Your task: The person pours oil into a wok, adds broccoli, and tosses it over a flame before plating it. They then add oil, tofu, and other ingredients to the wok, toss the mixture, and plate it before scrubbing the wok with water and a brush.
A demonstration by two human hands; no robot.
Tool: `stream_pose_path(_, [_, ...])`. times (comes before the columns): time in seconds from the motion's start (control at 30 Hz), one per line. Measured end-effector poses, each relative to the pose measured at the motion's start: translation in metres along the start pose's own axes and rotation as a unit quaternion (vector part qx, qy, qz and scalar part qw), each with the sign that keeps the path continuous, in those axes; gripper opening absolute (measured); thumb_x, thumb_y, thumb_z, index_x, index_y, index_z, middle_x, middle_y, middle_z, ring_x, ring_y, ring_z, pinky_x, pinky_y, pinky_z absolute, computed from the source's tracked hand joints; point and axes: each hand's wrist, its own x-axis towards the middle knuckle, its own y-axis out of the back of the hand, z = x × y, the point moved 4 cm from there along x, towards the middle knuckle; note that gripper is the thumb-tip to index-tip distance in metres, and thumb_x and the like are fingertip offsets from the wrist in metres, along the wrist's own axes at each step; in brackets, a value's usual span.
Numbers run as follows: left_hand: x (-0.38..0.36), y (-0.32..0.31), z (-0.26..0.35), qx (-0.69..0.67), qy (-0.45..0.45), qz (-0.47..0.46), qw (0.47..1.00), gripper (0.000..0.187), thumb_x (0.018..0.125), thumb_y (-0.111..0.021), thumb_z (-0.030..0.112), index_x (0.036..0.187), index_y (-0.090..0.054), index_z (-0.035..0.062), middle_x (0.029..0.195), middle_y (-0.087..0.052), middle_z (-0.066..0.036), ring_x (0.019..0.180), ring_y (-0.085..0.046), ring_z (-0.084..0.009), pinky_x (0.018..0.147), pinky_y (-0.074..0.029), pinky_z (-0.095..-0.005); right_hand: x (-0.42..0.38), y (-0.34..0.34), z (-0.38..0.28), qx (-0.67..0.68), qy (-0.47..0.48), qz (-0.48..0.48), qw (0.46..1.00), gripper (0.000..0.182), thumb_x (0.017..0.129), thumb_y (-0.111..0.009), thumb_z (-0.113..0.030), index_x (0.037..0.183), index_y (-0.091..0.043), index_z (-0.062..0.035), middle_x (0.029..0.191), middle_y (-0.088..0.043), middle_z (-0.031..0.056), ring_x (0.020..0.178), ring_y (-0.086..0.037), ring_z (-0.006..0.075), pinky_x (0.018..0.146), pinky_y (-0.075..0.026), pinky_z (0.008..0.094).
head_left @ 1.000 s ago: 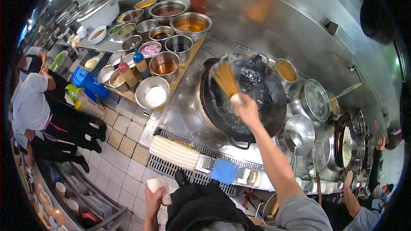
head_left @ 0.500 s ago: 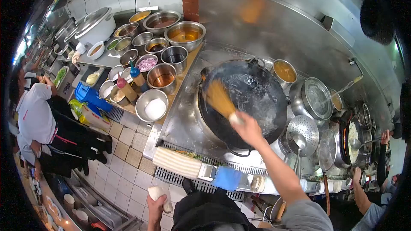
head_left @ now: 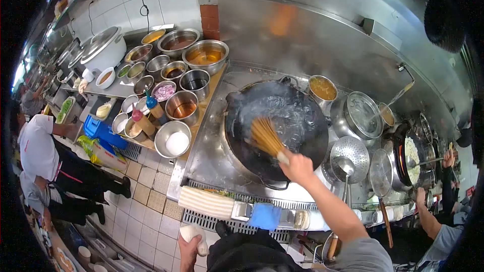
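My right hand (head_left: 298, 168) is closed round the pale handle end of a bamboo wok brush (head_left: 267, 135). The brush's fanned bristles lie over the near left part of a large black wok (head_left: 242, 158), which holds steaming water. Down at the bottom, left of my dark apron, my left hand (head_left: 188, 248) grips a folded white cloth (head_left: 194, 236). Beside the wok on the right are a perforated steel strainer (head_left: 359, 152) and a ladle (head_left: 345, 166) resting on it.
Several steel bowls of sauces stand at left, with a bowl of white powder (head_left: 172, 138) nearest. A pot of brown liquid (head_left: 322, 87) and a water basin (head_left: 364, 116) sit beyond the wok. People stand at left; another person's arm (head_left: 428, 216) works a wok at right.
My right hand has swept the brush slightly down and right within the wok. The left hand with the cloth has dropped a little. The camera view has shifted slightly.
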Motion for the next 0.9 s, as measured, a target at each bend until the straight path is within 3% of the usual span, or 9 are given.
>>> stream_pose_path(0.13, [-0.029,0.014,-0.003,-0.023,0.005,0.067,0.997,0.036,0.076,-0.062,0.007,0.109,-0.051,-0.0015,0.091,-0.06,-0.009,0.076,-0.061,-0.019,0.067,-0.052,-0.0326,-0.018,0.043,0.051,-0.171,-0.087,-0.109,0.975,0.032,0.076,-0.067,-0.033,0.102,-0.068,-0.0154,0.073,-0.068,0.016,0.067,-0.069,0.0301,0.062,-0.055,0.043])
stream_pose_path(0.17, [-0.035,0.015,0.003,-0.003,0.032,0.069,0.997,0.038,0.076,-0.062,0.004,0.111,-0.049,-0.0019,0.094,-0.06,-0.01,0.077,-0.061,-0.0199,0.068,-0.052,-0.0331,0.002,0.047,0.077,-0.151,-0.017,0.008,0.988,0.024,0.077,-0.064,-0.032,0.092,-0.069,-0.0126,0.072,-0.067,0.0155,0.067,-0.068,0.0304,0.061,-0.054,0.0417])
stream_pose_path(0.23, [-0.03,0.02,-0.002,0.001,0.024,0.083,0.996,0.038,0.076,-0.062,0.005,0.111,-0.05,-0.0019,0.094,-0.06,-0.01,0.078,-0.061,-0.0198,0.068,-0.052,-0.0329,0.063,0.064,0.084,-0.124,-0.089,0.03,0.988,0.023,0.078,-0.062,-0.029,0.09,-0.067,-0.0093,0.076,-0.068,0.0164,0.07,-0.067,0.0347,0.062,-0.054,0.0438])
stream_pose_path(0.33, [-0.012,0.014,-0.005,0.02,0.008,0.055,0.998,0.038,0.075,-0.063,0.006,0.11,-0.051,-0.0019,0.094,-0.06,-0.01,0.079,-0.061,-0.0198,0.069,-0.052,-0.0324,0.105,0.027,0.058,0.004,-0.185,0.073,0.98,0.028,0.078,-0.063,-0.032,0.093,-0.068,-0.0095,0.087,-0.068,0.0198,0.083,-0.067,0.0367,0.075,-0.054,0.0463])
stream_pose_path(0.5, [-0.015,0.0,0.007,0.022,-0.024,0.038,0.999,0.038,0.074,-0.065,0.007,0.109,-0.052,-0.0016,0.093,-0.061,-0.01,0.078,-0.061,-0.02,0.068,-0.051,-0.0319,0.004,0.014,-0.015,0.05,0.014,-0.002,0.999,0.04,0.079,-0.066,-0.029,0.117,-0.06,-0.0165,0.078,-0.067,0.0206,0.073,-0.066,0.0409,0.067,-0.053,0.0484])
stream_pose_path(0.63, [-0.036,0.022,-0.01,-0.02,0.006,0.079,0.997,0.039,0.073,-0.065,0.006,0.109,-0.051,-0.0009,0.092,-0.061,-0.01,0.078,-0.062,-0.0206,0.068,-0.052,-0.0328,-0.017,0.045,0.042,-0.174,-0.089,-0.156,0.968,0.039,0.076,-0.065,-0.034,0.11,-0.064,-0.014,0.078,-0.068,0.0151,0.071,-0.068,0.0332,0.066,-0.054,0.0455])
stream_pose_path(0.73, [-0.035,0.024,-0.015,-0.025,0.022,0.085,0.996,0.039,0.074,-0.066,0.006,0.109,-0.05,-0.0004,0.091,-0.06,-0.01,0.079,-0.062,-0.0201,0.068,-0.051,-0.0323,0.062,0.066,0.083,-0.142,-0.071,-0.007,0.987,0.024,0.081,-0.057,-0.03,0.088,-0.068,-0.0089,0.084,-0.068,0.0161,0.076,-0.068,0.0348,0.066,-0.054,0.0451])
stream_pose_path(0.8, [-0.027,0.006,-0.004,-0.019,0.007,0.04,0.999,0.039,0.074,-0.066,0.005,0.109,-0.05,-0.0005,0.089,-0.06,-0.009,0.078,-0.061,-0.0194,0.068,-0.051,-0.0315,0.109,0.042,0.085,-0.011,-0.2,0.051,0.978,0.029,0.081,-0.06,-0.035,0.093,-0.068,-0.0101,0.094,-0.068,0.0187,0.085,-0.067,0.0376,0.074,-0.054,0.0465])
stream_pose_path(0.9, [-0.011,-0.007,0.001,0.025,-0.01,-0.016,1.0,0.038,0.074,-0.065,0.004,0.109,-0.05,-0.0006,0.09,-0.06,-0.009,0.078,-0.061,-0.0195,0.068,-0.051,-0.032,0.087,0.012,0.017,0.084,-0.151,0.022,0.985,0.039,0.077,-0.068,-0.035,0.108,-0.065,-0.0113,0.098,-0.067,0.0209,0.093,-0.065,0.0386,0.082,-0.052,0.0468])
